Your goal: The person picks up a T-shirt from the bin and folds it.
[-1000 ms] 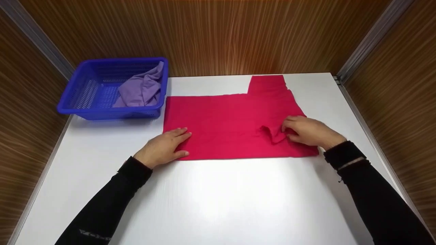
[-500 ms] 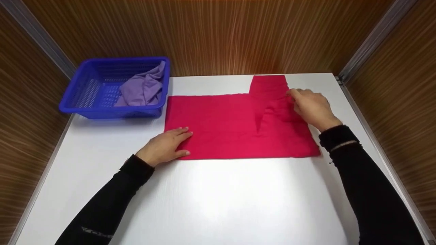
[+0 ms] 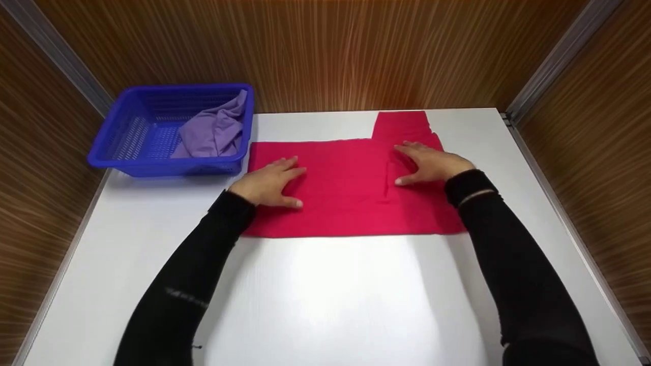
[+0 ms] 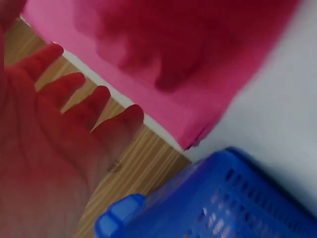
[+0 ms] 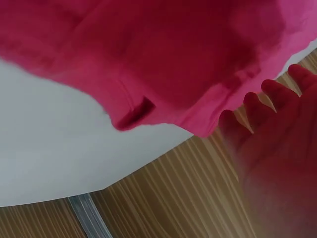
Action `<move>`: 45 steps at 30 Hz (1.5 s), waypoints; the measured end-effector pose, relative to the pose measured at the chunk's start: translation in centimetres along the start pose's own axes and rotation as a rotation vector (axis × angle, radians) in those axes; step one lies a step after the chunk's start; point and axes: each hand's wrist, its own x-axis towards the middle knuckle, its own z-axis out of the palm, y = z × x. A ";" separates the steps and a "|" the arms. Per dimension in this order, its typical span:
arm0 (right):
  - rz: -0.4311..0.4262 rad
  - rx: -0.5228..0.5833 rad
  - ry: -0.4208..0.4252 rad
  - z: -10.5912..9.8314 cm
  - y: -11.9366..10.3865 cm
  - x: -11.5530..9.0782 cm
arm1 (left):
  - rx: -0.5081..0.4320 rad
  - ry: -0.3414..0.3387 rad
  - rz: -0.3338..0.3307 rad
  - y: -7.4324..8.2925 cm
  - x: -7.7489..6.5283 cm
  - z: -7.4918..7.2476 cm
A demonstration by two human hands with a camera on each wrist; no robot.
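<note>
Now, in the head view, I see both hands have slid up the red garment (image 3: 351, 193) at mid-frame on the white surface (image 3: 330, 295): left hand (image 3: 269, 183) and right hand (image 3: 432, 163) lie flat, fingers released, smoothing the earlier pucker. Left wrist view adds the blue basket (image 4: 237, 198) rim lower right; right wrist view shows a hem fold.

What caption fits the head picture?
Both hands flat on a red garment beside a blue basket.
</note>
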 end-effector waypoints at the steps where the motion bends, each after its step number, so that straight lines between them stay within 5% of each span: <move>1: 0.005 0.015 -0.017 0.1 0.0 0.3 | -0.013 -0.026 -0.002 -0.1 0.5 -0.1; 5: 0.031 0.039 -0.076 0.6 0.3 0.6 | -0.026 -0.117 -0.022 -0.2 1.7 -0.1; 10: 0.031 0.026 -0.083 1.4 0.6 -0.2 | 0.003 -0.155 -0.050 0.3 1.5 0.3; 26: 0.000 -0.019 -0.082 4.9 -0.8 -5.8 | 0.016 -0.124 -0.023 3.4 -3.7 3.8; 34: 0.005 -0.019 -0.112 3.8 -1.5 -6.2 | 0.070 -0.105 0.010 3.1 -4.5 3.9; 45: -0.028 -0.126 0.154 0.2 0.1 -1.9 | 0.175 0.037 -0.032 1.0 -2.2 1.9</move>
